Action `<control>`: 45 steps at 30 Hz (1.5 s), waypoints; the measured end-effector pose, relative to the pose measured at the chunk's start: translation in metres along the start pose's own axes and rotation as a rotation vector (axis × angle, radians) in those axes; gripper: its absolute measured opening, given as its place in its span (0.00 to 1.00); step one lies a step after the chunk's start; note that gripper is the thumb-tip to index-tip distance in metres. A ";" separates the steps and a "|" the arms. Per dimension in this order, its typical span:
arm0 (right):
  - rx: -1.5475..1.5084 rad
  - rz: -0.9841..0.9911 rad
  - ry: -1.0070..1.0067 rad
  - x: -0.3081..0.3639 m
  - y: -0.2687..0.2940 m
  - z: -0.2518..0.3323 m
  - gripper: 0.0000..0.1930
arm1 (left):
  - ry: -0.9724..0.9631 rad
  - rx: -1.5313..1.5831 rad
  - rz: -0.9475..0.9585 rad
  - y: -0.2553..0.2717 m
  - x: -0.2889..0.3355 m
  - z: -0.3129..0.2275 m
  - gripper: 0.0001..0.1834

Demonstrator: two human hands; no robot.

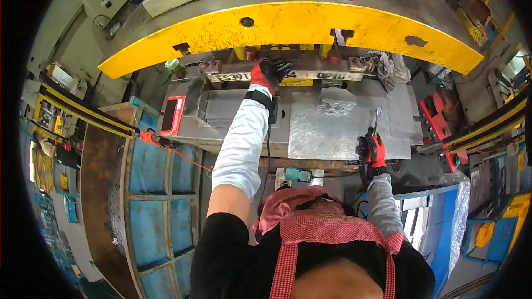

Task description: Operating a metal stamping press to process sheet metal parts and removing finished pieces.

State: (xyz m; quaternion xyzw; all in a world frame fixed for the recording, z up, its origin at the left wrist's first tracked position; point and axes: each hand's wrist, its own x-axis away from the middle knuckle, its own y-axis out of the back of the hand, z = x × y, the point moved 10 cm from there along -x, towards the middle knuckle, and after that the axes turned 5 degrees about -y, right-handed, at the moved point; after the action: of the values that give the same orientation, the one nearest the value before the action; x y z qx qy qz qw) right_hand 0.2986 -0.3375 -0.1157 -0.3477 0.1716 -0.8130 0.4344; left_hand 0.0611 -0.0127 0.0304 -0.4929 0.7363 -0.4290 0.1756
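My left hand [271, 73], in a red and black glove, reaches to the die [332, 76] under the press. Its fingers stretch to the right along the die's upper edge, and I see nothing held in them. My right hand [374, 150], gloved alike, is closed round a hand tool with a slim metal shaft [378, 118] pointing away from me; its exact kind is unclear. The tool is over a shiny metal plate [327, 138]. On that plate's far part lies a pile of small flat metal pieces [336, 101].
The press's yellow beam [288, 22] spans above the die. Grey sheets [227, 105] lie left, near a red-framed panel [173, 115]. A rag [389, 69] hangs at the right. A blue-panelled rack [149, 171] stands left, and a teal power tool [297, 174] sits below the table edge.
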 end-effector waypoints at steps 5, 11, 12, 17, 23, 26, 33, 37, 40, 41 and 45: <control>-0.030 0.056 -0.010 -0.004 0.002 -0.003 0.07 | 0.017 -0.028 -0.069 -0.006 0.004 0.005 0.31; -0.065 0.038 -0.022 -0.009 0.012 -0.006 0.08 | -0.055 -0.049 -0.045 -0.002 0.003 -0.004 0.24; -0.054 0.035 -0.028 -0.009 0.013 -0.007 0.09 | -0.099 -0.049 -0.018 0.000 0.001 -0.007 0.24; 0.051 -0.115 0.011 -0.006 0.031 -0.005 0.14 | -0.063 -0.086 -0.054 0.003 -0.007 0.001 0.19; 0.247 -0.108 0.212 -0.012 0.041 0.002 0.20 | -0.085 -0.151 0.219 -0.001 -0.016 -0.006 0.15; 0.200 -0.144 0.301 -0.017 0.062 0.008 0.21 | 0.017 0.015 0.059 -0.002 -0.014 0.011 0.17; 0.372 0.098 0.407 -0.005 -0.133 0.090 0.21 | -0.064 -0.083 0.247 -0.015 -0.006 0.003 0.24; 0.576 0.429 0.380 -0.033 -0.300 0.118 0.12 | 0.040 0.025 0.112 0.002 -0.004 0.006 0.27; 0.653 0.560 0.206 -0.101 -0.361 0.109 0.06 | 0.078 0.067 0.124 0.003 -0.005 0.009 0.25; 0.663 0.610 0.211 -0.105 -0.386 0.110 0.05 | 0.092 0.081 0.136 0.001 -0.001 0.009 0.25; 0.811 0.678 0.375 -0.163 -0.382 0.125 0.05 | 0.152 0.109 0.182 -0.012 -0.007 0.023 0.22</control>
State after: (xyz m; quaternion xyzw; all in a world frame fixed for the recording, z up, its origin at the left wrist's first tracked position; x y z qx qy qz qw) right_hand 0.2260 0.0153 0.1254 0.0723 0.0218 -0.6767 0.7324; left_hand 0.0874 -0.0189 0.0256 -0.3798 0.7649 -0.4865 0.1840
